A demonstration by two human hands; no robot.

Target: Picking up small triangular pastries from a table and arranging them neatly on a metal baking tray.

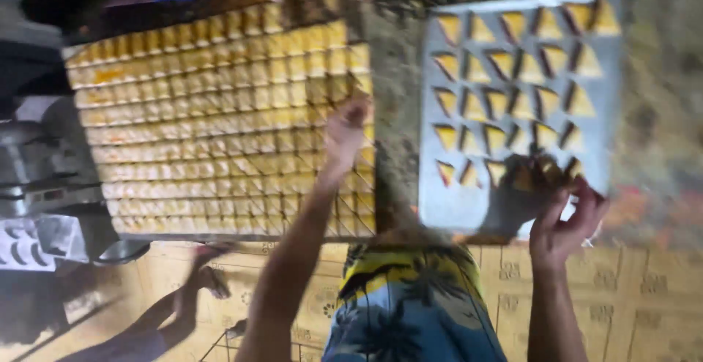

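Note:
A wide tray (220,232) holds a sheet of yellow dough (212,113) cut into several small squares. My left hand (344,133) reaches over its right side, fingertips touching the dough; motion blur hides whether it grips anything. To the right lies a grey metal tray (432,186) with rows of yellow triangular pieces (512,65). My right hand (567,219) is at that tray's near right corner, fingers curled around a few triangular pieces (538,173) at the last row.
A grey metal machine (44,164) stands at the left. Another person's leg and foot (194,281) rest on the patterned yellow floor (644,296) below the big tray. My blue and yellow shirt (410,311) fills the bottom centre.

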